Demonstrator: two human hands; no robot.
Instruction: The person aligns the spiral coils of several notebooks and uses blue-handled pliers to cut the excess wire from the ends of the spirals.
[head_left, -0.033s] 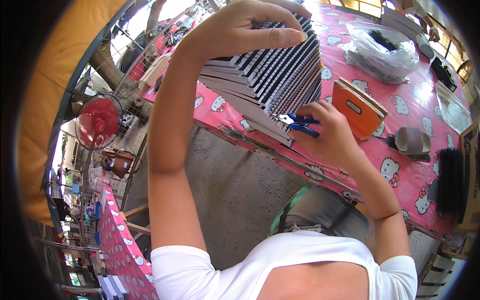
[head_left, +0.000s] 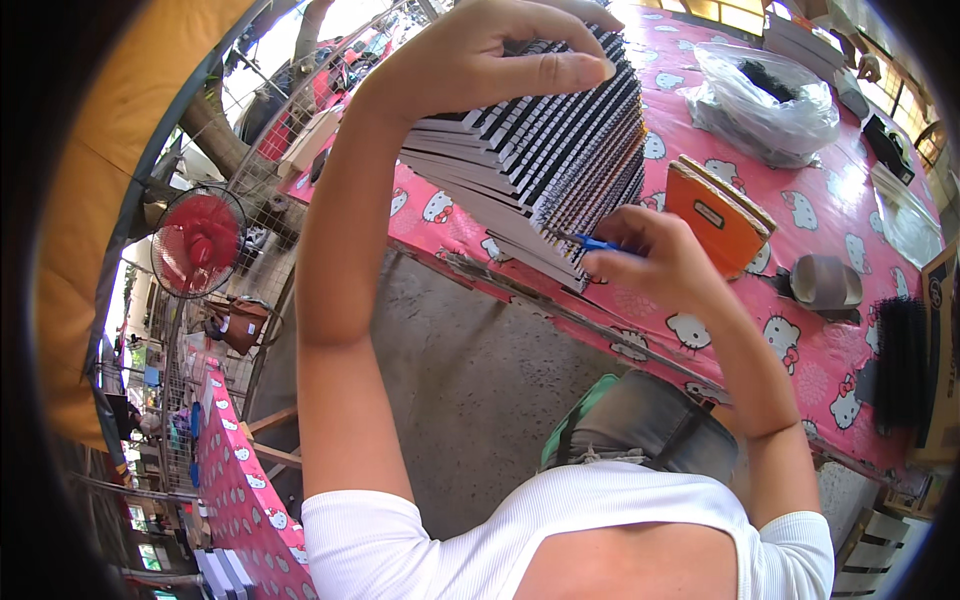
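Observation:
A tall, slanting stack of spiral-bound notebooks (head_left: 565,140) with black spiral coils stands on the table. My left hand (head_left: 490,65) reaches over its upper end, thumb apart from the curved fingers; part of the hand is cut off by the frame's top edge. My right hand (head_left: 660,245) is closed around small blue-handled cutting pliers (head_left: 598,243), whose tip is at the coil ends on the stack's near lower corner. The fingers cover much of the handles.
The table (head_left: 690,330) wears a pink cartoon-cat cover. Right of my right hand stand orange-covered books (head_left: 715,220). Beyond lie a clear plastic bag (head_left: 765,110) with black coils, a grey-brown tape roll (head_left: 825,282), and a bundle of black coils (head_left: 898,350). A red fan (head_left: 198,240) stands left.
The pliers' handles, spread apart before, are now squeezed together, and the tool has turned and shifted slightly left. My left hand has stayed in nearly the same place.

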